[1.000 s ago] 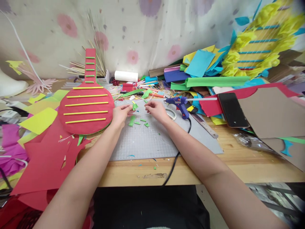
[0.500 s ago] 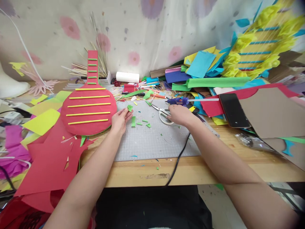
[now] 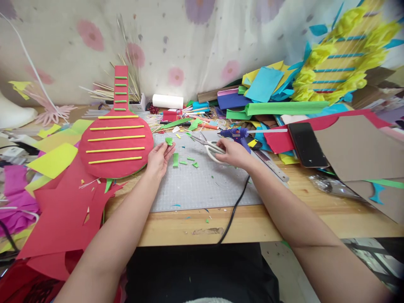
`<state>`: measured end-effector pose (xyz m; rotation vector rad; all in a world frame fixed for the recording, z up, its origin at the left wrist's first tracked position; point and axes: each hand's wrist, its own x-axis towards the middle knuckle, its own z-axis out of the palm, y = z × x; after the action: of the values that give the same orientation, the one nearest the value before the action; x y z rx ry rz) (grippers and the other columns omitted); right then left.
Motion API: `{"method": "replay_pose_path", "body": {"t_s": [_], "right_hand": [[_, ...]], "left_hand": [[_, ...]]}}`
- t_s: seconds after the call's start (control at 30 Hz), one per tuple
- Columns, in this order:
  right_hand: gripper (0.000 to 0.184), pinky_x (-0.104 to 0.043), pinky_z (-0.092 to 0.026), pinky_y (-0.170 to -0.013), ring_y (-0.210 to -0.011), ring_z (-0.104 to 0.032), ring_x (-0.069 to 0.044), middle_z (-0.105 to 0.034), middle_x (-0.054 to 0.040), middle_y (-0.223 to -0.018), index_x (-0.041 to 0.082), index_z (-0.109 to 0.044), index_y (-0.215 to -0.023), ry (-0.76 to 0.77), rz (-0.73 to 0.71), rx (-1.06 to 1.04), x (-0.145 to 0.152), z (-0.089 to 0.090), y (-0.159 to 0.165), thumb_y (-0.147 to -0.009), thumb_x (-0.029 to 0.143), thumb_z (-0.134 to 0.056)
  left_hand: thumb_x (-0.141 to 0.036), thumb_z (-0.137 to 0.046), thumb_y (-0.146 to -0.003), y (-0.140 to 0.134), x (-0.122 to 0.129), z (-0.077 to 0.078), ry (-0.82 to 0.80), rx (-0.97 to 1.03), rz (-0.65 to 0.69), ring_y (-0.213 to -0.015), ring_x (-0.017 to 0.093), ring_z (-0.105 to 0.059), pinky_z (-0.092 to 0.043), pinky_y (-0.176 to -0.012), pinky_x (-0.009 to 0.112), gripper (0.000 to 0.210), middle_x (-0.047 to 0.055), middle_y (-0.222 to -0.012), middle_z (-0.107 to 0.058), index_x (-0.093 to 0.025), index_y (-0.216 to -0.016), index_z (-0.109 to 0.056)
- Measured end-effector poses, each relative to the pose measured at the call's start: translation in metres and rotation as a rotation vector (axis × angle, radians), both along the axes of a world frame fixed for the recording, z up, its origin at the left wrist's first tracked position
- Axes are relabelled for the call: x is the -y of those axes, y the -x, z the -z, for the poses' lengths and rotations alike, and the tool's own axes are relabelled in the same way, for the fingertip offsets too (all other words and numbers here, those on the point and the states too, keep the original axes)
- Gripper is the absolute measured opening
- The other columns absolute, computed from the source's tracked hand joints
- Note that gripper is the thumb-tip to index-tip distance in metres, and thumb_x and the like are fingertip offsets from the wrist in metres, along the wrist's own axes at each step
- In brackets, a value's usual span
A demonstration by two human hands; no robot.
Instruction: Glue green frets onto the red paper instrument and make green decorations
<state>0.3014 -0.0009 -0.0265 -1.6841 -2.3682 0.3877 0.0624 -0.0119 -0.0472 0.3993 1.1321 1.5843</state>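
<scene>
Between the thumb and fingers of my left hand (image 3: 158,159) is a small green paper piece (image 3: 169,141), pinched above the cutting mat (image 3: 202,189). My right hand (image 3: 233,153) has its fingers on the white handles of a pair of scissors (image 3: 211,147), whose blades point left and away from me. Several green paper scraps (image 3: 176,160) lie on the mat between the hands. Just beyond my right hand rests a blue glue gun (image 3: 236,134) with a white glue stick in its back. A red paper guitar shape (image 3: 116,136) with yellow and green strips stands left of my left hand.
A steel ruler (image 3: 273,166) and a black phone (image 3: 308,145) lie to the right. The glue gun's black cord (image 3: 235,212) crosses the table's front edge. Red paper (image 3: 63,214) covers the left side. Coloured sheets (image 3: 265,84) and a yellow decorated piece (image 3: 337,63) crowd the back right.
My right hand has taken hold of the scissors' handles and shifted them slightly left, lifting the handles a little. My left hand still pinches the green paper piece, now turned somewhat.
</scene>
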Motion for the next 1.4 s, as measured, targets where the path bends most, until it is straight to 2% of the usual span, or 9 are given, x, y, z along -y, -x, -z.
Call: {"method": "replay_pose_path", "body": {"t_s": [0.1, 0.17, 0.33, 0.43, 0.57, 0.77, 0.97, 1.17, 1.4], "right_hand": [[0.052, -0.033, -0.033, -0.075, -0.090, -0.055, -0.024, -0.063, -0.0108, -0.101, 0.016, -0.053, -0.105, -0.168, -0.108, -0.058, 0.000, 0.010, 0.009, -0.070, 0.054, -0.056], [0.061, -0.036, -0.031, -0.079, -0.095, -0.054, -0.027, -0.061, -0.0133, -0.107, 0.015, -0.052, -0.108, -0.218, -0.165, -0.048, 0.002, 0.015, 0.018, -0.067, 0.061, -0.056], [0.062, -0.037, -0.030, -0.080, -0.093, -0.055, -0.028, -0.063, -0.0127, -0.101, 0.014, -0.054, -0.104, -0.254, -0.253, 0.037, 0.010, 0.018, 0.036, -0.068, 0.064, -0.052], [0.062, -0.036, -0.031, -0.080, -0.092, -0.056, -0.028, -0.063, -0.0118, -0.098, 0.014, -0.053, -0.104, -0.239, -0.249, 0.067, 0.012, 0.017, 0.040, -0.069, 0.065, -0.051], [0.060, -0.035, -0.033, -0.079, -0.093, -0.057, -0.027, -0.064, -0.0118, -0.098, 0.015, -0.053, -0.103, -0.195, -0.222, 0.081, 0.012, 0.014, 0.040, -0.071, 0.065, -0.051], [0.052, -0.033, -0.035, -0.075, -0.081, -0.060, -0.023, -0.066, -0.0081, -0.089, 0.018, -0.051, -0.096, -0.121, -0.246, 0.086, 0.015, 0.010, 0.041, -0.074, 0.065, -0.048], [0.056, -0.032, -0.035, -0.073, -0.082, -0.060, -0.024, -0.067, -0.0100, -0.092, 0.018, -0.052, -0.096, -0.118, -0.238, 0.118, 0.018, 0.009, 0.043, -0.072, 0.068, -0.048], [0.054, -0.031, -0.034, -0.071, -0.077, -0.061, -0.023, -0.069, -0.0079, -0.086, 0.020, -0.054, -0.096, -0.053, -0.207, 0.152, 0.019, 0.004, 0.045, -0.074, 0.068, -0.045], [0.056, -0.029, -0.031, -0.064, -0.074, -0.061, -0.022, -0.069, -0.0073, -0.084, 0.021, -0.056, -0.097, -0.047, -0.206, 0.159, 0.018, 0.006, 0.044, -0.075, 0.070, -0.042]], "left_hand": [[-0.009, -0.057, -0.079, -0.003, 0.002, 0.000, 0.005, 0.003, 0.014, -0.074, 0.013, -0.069, -0.050, -0.083, 0.030, 0.009, 0.000, -0.065, -0.065, -0.013, -0.071, -0.055], [-0.012, -0.059, -0.078, -0.004, 0.004, -0.001, 0.001, 0.001, 0.036, -0.073, 0.014, -0.069, -0.051, -0.081, 0.030, 0.007, -0.001, -0.063, -0.063, -0.014, -0.073, -0.055], [-0.014, -0.062, -0.075, -0.009, 0.006, -0.001, 0.011, -0.062, 0.031, -0.062, 0.011, -0.066, -0.052, -0.074, 0.029, 0.005, 0.001, -0.067, -0.066, -0.014, -0.077, -0.058], [-0.012, -0.061, -0.075, -0.011, 0.006, 0.000, 0.006, -0.092, 0.027, -0.060, 0.011, -0.065, -0.053, -0.070, 0.028, 0.003, 0.002, -0.067, -0.067, -0.014, -0.077, -0.059], [-0.012, -0.061, -0.075, -0.012, 0.007, 0.002, -0.012, -0.111, 0.053, -0.067, 0.014, -0.067, -0.052, -0.070, 0.028, 0.002, 0.003, -0.070, -0.068, -0.013, -0.075, -0.060], [-0.011, -0.060, -0.075, -0.014, 0.008, 0.001, 0.000, -0.118, 0.050, -0.067, 0.014, -0.067, -0.052, -0.073, 0.030, 0.003, 0.002, -0.068, -0.068, -0.013, -0.072, -0.060], [-0.010, -0.060, -0.074, -0.015, 0.008, 0.000, 0.007, -0.116, 0.005, -0.062, 0.011, -0.065, -0.052, -0.074, 0.030, 0.004, 0.000, -0.065, -0.066, -0.014, -0.073, -0.060], [-0.011, -0.062, -0.073, -0.015, 0.008, 0.000, 0.007, -0.127, 0.036, -0.070, 0.015, -0.067, -0.051, -0.077, 0.032, 0.004, 0.002, -0.065, -0.066, -0.014, -0.071, -0.059], [-0.011, -0.060, -0.074, -0.014, 0.007, 0.002, 0.002, -0.129, 0.042, -0.068, 0.014, -0.067, -0.052, -0.077, 0.031, 0.003, 0.002, -0.066, -0.067, -0.014, -0.072, -0.060]]}}
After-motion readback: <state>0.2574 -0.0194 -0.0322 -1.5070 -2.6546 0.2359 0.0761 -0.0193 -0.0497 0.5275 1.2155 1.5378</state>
